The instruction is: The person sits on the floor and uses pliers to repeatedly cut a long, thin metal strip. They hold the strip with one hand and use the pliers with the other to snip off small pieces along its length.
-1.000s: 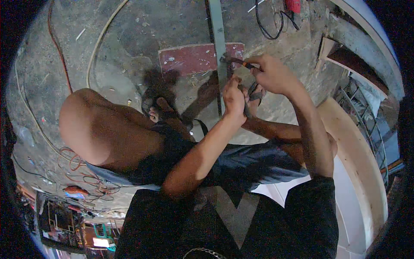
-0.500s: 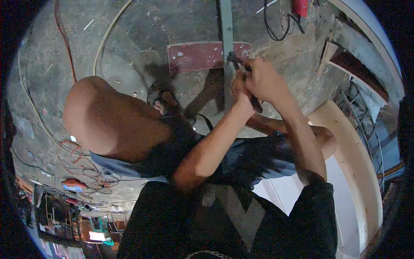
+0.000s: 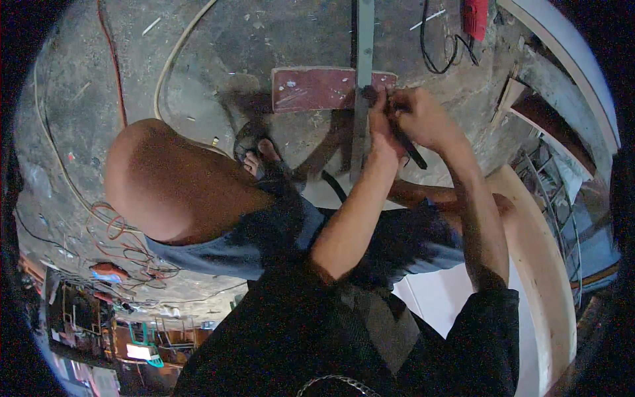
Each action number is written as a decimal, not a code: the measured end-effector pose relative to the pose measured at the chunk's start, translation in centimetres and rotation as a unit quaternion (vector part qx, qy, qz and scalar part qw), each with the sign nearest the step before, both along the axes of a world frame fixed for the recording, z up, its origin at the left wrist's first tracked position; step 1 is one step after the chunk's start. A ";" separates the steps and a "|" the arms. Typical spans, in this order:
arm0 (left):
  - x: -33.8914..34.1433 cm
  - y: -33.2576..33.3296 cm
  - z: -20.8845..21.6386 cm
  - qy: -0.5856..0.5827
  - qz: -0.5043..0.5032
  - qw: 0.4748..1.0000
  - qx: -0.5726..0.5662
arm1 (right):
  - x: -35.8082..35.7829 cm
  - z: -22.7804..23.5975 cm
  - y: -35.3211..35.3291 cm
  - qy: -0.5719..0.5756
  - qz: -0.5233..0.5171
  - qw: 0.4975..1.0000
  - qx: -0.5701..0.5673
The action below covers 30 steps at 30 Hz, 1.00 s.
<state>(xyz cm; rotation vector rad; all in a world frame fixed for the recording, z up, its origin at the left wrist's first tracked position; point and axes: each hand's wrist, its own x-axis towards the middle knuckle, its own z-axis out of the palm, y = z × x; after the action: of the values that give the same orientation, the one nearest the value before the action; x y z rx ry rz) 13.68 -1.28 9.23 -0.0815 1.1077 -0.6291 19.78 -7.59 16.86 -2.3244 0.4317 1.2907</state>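
A dark, long-handled hand tool [image 3: 411, 151] slants between my hands; its exact kind is hard to make out. My left hand [image 3: 385, 131] is closed round it, with the dark head by a grey-green bar [image 3: 364, 54]. Close against it on the right, my right hand [image 3: 426, 119] is closed, fingertips curled in by the tool; what they pinch is hidden. The bar runs away from me across a dark red board [image 3: 311, 89] on the floor. Its near end passes beside my left forearm.
A red power tool [image 3: 473, 20] with a black cord lies at the far right. Pale hose [image 3: 173, 56] and red-brown cable [image 3: 114, 66] cross the concrete floor at left. A curved-looking wooden plank [image 3: 539, 264] stands at right. My bare knee [image 3: 149, 185] sticks out left.
My right hand has come off its place over the left hand and shifted to the right, so more of the dark handle shows. The view has shifted slightly.
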 end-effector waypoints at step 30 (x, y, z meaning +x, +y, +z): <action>-5.6 2.3 -4.2 0.041 0.105 0.960 -0.254 | -7.1 2.5 7.0 -0.051 -0.024 0.984 -0.166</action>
<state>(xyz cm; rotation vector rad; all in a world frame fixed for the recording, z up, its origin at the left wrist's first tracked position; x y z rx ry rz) 8.12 0.98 5.02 -0.6659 0.9763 -0.7096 12.71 -0.63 19.39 -2.6211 0.7107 1.1418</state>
